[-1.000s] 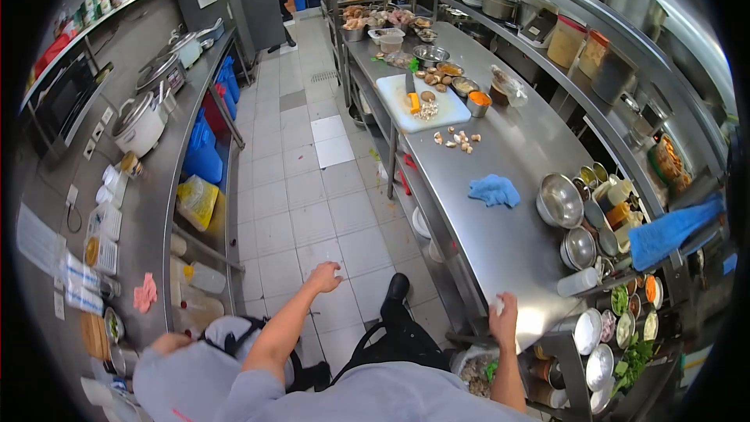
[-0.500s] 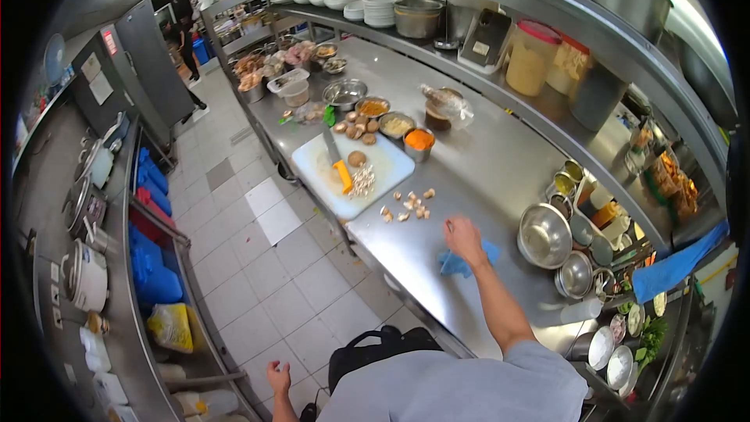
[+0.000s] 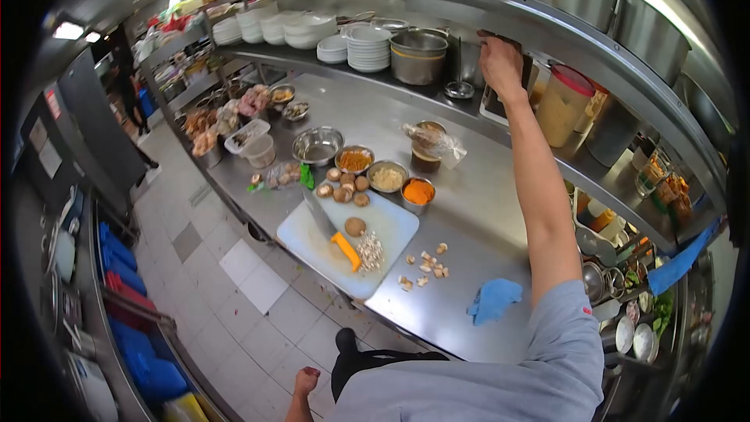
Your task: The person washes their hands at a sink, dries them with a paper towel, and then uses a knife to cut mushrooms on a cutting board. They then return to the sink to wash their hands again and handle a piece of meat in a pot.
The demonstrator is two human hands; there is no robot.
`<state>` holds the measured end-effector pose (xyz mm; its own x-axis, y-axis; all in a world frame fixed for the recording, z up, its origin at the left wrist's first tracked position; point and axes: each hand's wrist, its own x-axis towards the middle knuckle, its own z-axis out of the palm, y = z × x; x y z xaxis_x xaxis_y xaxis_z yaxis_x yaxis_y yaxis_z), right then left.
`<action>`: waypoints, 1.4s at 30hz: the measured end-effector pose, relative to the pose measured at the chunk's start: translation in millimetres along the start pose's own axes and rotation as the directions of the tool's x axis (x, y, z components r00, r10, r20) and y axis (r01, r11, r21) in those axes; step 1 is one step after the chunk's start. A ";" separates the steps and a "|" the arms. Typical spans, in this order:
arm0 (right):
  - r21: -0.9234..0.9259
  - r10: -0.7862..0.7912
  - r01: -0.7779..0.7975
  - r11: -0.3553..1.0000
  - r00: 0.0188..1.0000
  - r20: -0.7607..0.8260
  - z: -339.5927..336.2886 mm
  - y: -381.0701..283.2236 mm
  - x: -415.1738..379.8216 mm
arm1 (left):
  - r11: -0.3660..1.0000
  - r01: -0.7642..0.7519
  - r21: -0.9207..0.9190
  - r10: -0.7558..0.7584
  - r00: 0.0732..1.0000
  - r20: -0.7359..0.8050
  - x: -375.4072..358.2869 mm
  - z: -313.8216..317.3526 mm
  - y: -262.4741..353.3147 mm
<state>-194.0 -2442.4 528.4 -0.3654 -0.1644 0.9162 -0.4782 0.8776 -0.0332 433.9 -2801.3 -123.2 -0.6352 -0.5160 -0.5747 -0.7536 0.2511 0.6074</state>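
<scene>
Steel table (image 3: 500,211) carries the white cutting board (image 3: 348,242), used as landmark. Right hand (image 3: 500,62) is raised far behind the board, fingers curled on a dark item at the shelf (image 3: 562,39) (item unclear). Left hand (image 3: 305,381) hangs loosely curled, empty, below the board. Mushrooms (image 3: 344,187) partly cut, knife (image 3: 332,230) laid on the board, blue cloth (image 3: 494,298) right of it.

Right hand (image 3: 501,62) covers top of dark flat object on steel shelf; grip unclear. Left hand (image 3: 305,381) low beside grey shirt, fingers too small to read. Bowl contents along steel counter (image 3: 484,203) indistinct. Containers at right rim cut off.
</scene>
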 end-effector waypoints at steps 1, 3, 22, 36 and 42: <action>-0.029 0.035 -0.034 0.999 0.998 0.046 7.8 1.7 9.2 | 1.000 -0.018 0.018 0.018 0.999 0.041 19.3 -11.7 9.0; -0.119 0.028 -0.015 0.993 0.994 0.109 23.3 6.8 23.2 | 0.994 -0.088 0.065 0.083 0.994 0.077 55.4 -41.1 22.4; -0.339 0.233 -0.217 0.915 0.972 0.008 19.0 -56.6 8.6 | 0.942 -0.265 -0.205 0.247 0.963 -0.111 248.1 -186.8 54.4; 0.641 -0.176 -0.252 0.725 0.831 0.527 3.2 -329.2 -282.3 | 0.498 -0.795 -0.347 0.855 0.384 0.349 88.1 -198.1 407.2; 0.291 0.140 -0.773 0.564 0.436 0.889 -4.9 -373.0 -332.9 | 0.412 -0.662 -0.625 0.855 0.044 0.517 46.0 -206.3 417.4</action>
<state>109.9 -2712.8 237.7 -0.9363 -0.3488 0.0404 -0.2193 0.4912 -0.8430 125.0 -2889.1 217.0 -0.7592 0.6159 0.2104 0.2157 -0.0668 0.9742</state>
